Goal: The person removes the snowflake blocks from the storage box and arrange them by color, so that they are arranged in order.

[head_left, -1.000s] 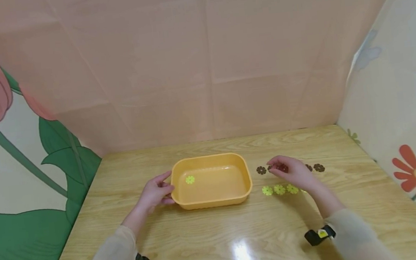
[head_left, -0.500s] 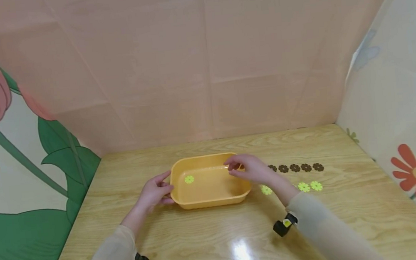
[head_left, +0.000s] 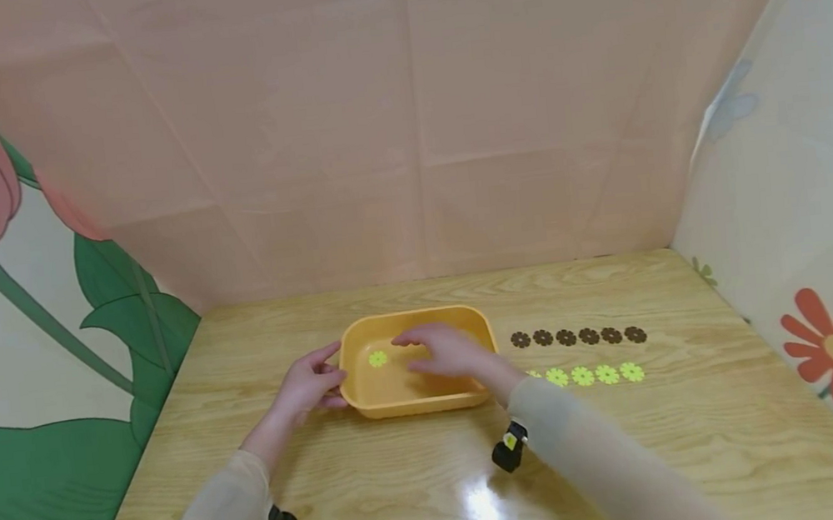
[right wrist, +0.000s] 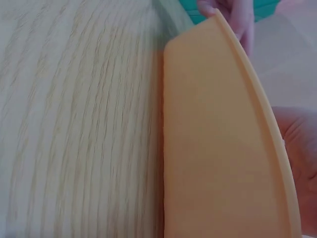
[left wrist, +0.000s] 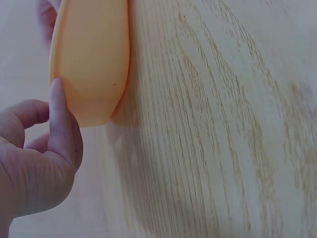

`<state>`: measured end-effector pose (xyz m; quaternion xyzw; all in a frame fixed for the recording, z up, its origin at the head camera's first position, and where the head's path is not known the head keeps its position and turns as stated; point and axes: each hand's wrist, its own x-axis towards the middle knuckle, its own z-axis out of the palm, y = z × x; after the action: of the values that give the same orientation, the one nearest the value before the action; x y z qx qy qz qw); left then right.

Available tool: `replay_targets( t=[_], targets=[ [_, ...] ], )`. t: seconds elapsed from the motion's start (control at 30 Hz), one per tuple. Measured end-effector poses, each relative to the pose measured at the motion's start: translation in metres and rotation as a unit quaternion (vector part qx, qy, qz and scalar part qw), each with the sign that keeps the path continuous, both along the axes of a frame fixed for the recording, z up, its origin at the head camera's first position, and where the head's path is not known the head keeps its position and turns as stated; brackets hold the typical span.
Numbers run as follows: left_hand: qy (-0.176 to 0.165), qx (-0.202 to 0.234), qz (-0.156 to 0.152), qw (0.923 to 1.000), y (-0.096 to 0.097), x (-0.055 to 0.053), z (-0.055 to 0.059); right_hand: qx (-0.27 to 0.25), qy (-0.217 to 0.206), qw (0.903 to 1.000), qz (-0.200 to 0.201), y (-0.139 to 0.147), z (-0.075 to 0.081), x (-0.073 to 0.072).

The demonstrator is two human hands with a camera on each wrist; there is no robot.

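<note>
A yellow-orange plastic tray (head_left: pixel 392 396) sits on the wooden table, with one yellow-green flower-shaped piece (head_left: pixel 377 359) lying inside near its left end. My left hand (head_left: pixel 310 385) touches the tray's left end from outside; the left wrist view shows the thumb (left wrist: pixel 60 116) against the wall by the rim. Over the inside of the tray is my right hand (head_left: pixel 446 351), its thumb and fingers apart, pointing toward the flower piece, with nothing seen between them. The tray wall hides most of this hand (right wrist: pixel 299 163) in the right wrist view.
Right of the tray, several dark brown flower-shaped pieces (head_left: pixel 565 338) form a row. Several yellow-green ones (head_left: pixel 582 376) form another row nearer me, its left end partly hidden by the right arm. A pink cloth (head_left: pixel 404 127) hangs behind the table.
From the brown row, my right hand has moved left across the tray's right rim to above its inside, uncovering the brown pieces. The left hand and the tray stay nearly in place.
</note>
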<state>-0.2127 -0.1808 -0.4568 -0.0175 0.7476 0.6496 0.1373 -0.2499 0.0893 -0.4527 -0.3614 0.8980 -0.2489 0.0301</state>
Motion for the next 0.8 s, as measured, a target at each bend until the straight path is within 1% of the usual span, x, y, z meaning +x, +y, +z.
replay_targets(
  t=[0.17, 0.3, 0.33, 0.6, 0.73, 0.8],
  targets=[
    [0.000, -0.001, 0.000, 1.0000, 0.000, -0.001, -0.001, -0.004, -0.012, 0.9999, 0.001, -0.017, -0.006, -0.007],
    [-0.001, -0.001, 0.000, 1.0000, 0.000, -0.001, -0.001, 0.001, -0.008, 1.0000, 0.000, -0.028, -0.012, -0.012],
    [-0.001, -0.001, 0.000, 1.0000, 0.000, -0.001, -0.001, 0.006, -0.002, 1.0000, 0.001, -0.030, -0.014, -0.014],
    [-0.002, -0.003, -0.001, 1.0000, 0.000, 0.000, 0.000, 0.021, -0.003, 0.9998, 0.004, -0.038, -0.022, -0.017],
    [-0.002, -0.003, 0.002, 1.0000, 0.000, 0.000, 0.000, 0.037, 0.013, 0.9992, 0.005, -0.041, -0.025, -0.018],
    [-0.001, -0.001, 0.004, 1.0000, 0.000, 0.000, 0.000, 0.049, 0.018, 0.9986, -0.001, -0.043, -0.026, -0.019]
  ],
)
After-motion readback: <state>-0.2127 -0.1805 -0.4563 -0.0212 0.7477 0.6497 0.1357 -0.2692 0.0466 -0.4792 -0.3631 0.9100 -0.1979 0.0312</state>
